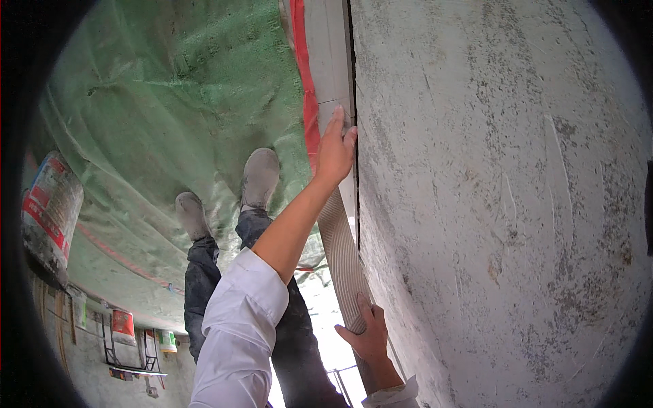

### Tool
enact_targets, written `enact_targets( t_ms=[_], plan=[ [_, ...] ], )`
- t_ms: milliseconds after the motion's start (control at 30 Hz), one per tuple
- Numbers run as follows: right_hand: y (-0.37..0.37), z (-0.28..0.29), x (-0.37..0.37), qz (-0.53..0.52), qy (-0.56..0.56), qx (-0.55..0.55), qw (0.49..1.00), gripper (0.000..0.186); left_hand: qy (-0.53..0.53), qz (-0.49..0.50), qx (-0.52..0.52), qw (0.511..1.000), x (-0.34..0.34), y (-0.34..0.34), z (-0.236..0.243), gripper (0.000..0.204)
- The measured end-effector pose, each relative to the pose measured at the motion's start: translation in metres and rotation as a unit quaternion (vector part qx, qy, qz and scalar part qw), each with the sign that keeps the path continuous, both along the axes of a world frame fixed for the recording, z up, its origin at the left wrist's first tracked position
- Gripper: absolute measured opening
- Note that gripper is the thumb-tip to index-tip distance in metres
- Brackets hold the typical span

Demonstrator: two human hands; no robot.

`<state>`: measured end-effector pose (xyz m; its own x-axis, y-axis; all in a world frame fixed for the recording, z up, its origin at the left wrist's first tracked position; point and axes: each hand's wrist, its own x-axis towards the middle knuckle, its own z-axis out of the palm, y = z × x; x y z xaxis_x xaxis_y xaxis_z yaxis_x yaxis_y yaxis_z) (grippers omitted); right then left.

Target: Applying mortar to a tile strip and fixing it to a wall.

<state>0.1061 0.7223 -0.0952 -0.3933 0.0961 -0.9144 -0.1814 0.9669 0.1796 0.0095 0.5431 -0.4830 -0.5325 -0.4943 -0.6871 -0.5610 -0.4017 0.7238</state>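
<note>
Tile (343, 258): large, pale, long slab, seen edge-on and standing upright against the grey plastered wall (503, 204). Back face shows combed ridges of adhesive. Far edge sits just beside the wall surface, narrow dark gap between; near end close to the wall too.

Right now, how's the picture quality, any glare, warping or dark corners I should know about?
Head view: fisheye bends the tile edge and the grey wall; black rim darkens the corners; the bright opening below is blown out white; left hand and right hand look fairly sharp, evenly lit, without hard shadows.
</note>
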Motion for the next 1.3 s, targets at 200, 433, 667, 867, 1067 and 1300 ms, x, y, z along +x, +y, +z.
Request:
enact_targets(
  t_ms=[200,433,667,867,1067,1300],
  plan=[
    [-0.002,0.000,-0.006,-0.012,-0.007,0.004,1.000,0.106,-0.006,0.005,-0.009,1.000,-0.003,-0.002,0.002,0.065],
    [-0.003,0.004,-0.007,-0.027,0.014,-0.003,1.000,0.105,-0.009,0.012,-0.012,1.000,-0.003,0.002,0.002,0.064],
    [0.002,0.010,-0.006,-0.005,0.021,-0.013,1.000,0.109,-0.001,0.021,-0.018,1.000,-0.004,0.002,0.001,0.063],
    [-0.008,0.010,-0.010,-0.013,0.015,0.016,1.000,0.105,-0.013,0.007,-0.007,1.000,-0.004,0.002,0.000,0.064],
    [0.003,0.011,-0.007,-0.007,0.025,-0.030,0.999,0.108,-0.011,0.017,0.003,1.000,-0.005,0.003,0.002,0.064],
    [0.006,0.011,-0.001,0.016,0.030,-0.026,0.999,0.107,-0.012,0.017,-0.012,1.000,-0.004,0.003,0.000,0.065]
  ],
)
